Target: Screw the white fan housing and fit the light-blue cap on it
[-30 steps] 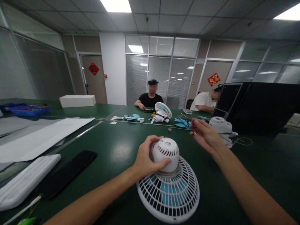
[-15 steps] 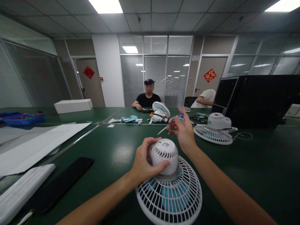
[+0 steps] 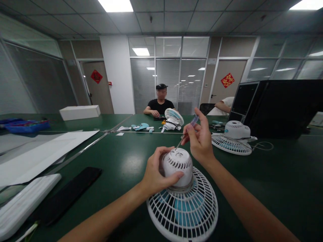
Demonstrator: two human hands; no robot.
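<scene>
A white fan (image 3: 185,215) with pale blue blades lies grille-down on the green table in front of me, its motor housing (image 3: 180,164) pointing up. My left hand (image 3: 157,171) is wrapped around the housing's left side, thumb across the front. In my right hand (image 3: 199,137) is a screwdriver (image 3: 194,120) with a clear purplish handle, gripped between thumb and fingers. Its thin metal shaft slants down to the left, and the tip meets the top of the housing near a small hole. Whether it sits on a screw is too small to tell.
Another fan (image 3: 236,134) lies at the right beside a black computer case (image 3: 277,107). Across the table a person (image 3: 160,102) sits behind a third fan (image 3: 174,117) and blue parts (image 3: 140,126). At left are a black pouch (image 3: 73,191), white sheets (image 3: 50,151) and a blue tray (image 3: 27,126).
My right hand has tipped the screwdriver steeper and brought its tip down onto the housing's top. The left hand keeps its hold. The view has shifted slightly.
</scene>
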